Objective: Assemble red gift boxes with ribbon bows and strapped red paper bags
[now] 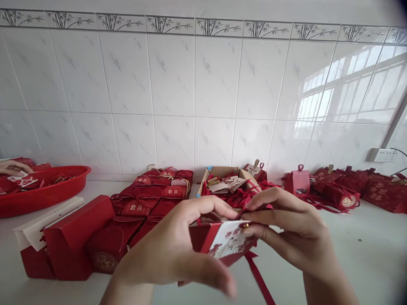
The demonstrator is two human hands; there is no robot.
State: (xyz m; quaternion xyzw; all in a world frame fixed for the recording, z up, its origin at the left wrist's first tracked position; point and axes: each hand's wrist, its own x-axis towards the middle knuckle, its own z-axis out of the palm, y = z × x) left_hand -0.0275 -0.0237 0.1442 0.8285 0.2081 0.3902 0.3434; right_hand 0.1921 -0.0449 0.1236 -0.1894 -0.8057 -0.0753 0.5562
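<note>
The small red gift box [200, 238] sits just above the desk [365, 254], held between both hands; it looks like thin folded card, so I judge it light, fairly stiff along its creases but easy to crush, best taken by its side walls and corners rather than its printed white face; the ribbon [259, 277] is soft and limp, and trails down below the fingers to the desk. The left hand [173, 252] cups the box from the left, thumb beneath and fingers [210, 205] curled over its top edge, closed on it; the right hand [294, 231] has thumb and forefinger pinched together on the ribbon where it meets the box's top, by a small gold bead. Left of the fingers lie larger red cartons [73, 237]; just beyond them stand rows of closed red boxes [149, 199] and an open cardboard box [222, 171] of tags; far left, another person's hand [12, 167] rests at a red basin [47, 192].
</note>
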